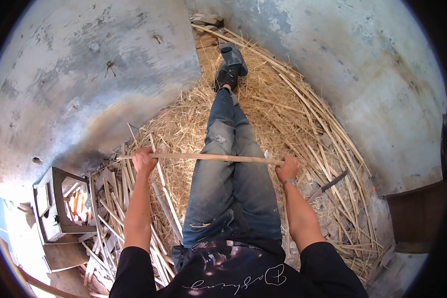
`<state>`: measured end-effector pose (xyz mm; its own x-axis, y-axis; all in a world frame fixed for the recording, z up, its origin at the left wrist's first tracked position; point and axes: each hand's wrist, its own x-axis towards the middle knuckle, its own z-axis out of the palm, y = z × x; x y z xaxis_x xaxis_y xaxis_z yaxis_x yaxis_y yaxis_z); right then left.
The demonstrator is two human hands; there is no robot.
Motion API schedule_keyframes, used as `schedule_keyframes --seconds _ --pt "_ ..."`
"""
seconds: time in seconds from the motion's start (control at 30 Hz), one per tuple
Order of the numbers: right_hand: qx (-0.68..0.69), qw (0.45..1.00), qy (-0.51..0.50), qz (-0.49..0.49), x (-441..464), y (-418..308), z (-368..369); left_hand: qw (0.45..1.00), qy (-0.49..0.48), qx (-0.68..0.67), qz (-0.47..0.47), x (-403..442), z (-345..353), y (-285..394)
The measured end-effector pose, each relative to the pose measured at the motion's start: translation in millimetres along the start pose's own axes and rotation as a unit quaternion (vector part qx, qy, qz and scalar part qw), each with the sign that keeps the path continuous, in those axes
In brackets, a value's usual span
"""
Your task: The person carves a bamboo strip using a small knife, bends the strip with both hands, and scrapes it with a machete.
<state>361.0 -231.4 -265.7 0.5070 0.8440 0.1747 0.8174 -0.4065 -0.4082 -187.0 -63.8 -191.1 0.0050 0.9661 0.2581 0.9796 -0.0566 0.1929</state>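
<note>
A long, pale bamboo strip (198,156) lies crosswise above my outstretched legs, with a node near its middle. My left hand (144,160) is closed around it near one end, and a short piece sticks out beyond the fist. At the other end, my right hand (288,169) grips the strip, wearing a band on the wrist. To the right of my right forearm, a knife (334,182) with a dark, curved blade rests on the straw.
Loose straw and shavings (268,109) cover the floor. Long bamboo strips (333,131) curve along the right wall (333,54). More split pieces (114,203) lie at left, beside an open-framed box (59,203). A grey wall (134,54) stands at upper left.
</note>
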Motion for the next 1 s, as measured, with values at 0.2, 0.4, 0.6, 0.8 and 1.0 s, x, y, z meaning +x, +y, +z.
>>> schedule_keyframes --seconds 0.2,0.4,0.6,0.8,1.0 --pt "-0.058 0.997 -0.056 -0.001 39 1 -16 0.998 0.019 -0.008 0.051 41 -2 5" --pt "-0.099 0.978 -0.142 -0.117 101 -8 -23 0.995 -0.086 0.045 0.029 60 -14 -13" --pt "-0.139 0.954 -0.215 -0.159 141 -36 -10 0.971 -0.201 0.122 0.030 69 -24 -43" --pt "-0.141 0.946 -0.256 -0.140 142 -27 -7 0.963 -0.237 0.114 0.051 80 -12 -42" --pt "-0.208 0.920 -0.322 -0.087 162 -16 -18 0.908 -0.391 0.146 0.049 93 -7 -27"
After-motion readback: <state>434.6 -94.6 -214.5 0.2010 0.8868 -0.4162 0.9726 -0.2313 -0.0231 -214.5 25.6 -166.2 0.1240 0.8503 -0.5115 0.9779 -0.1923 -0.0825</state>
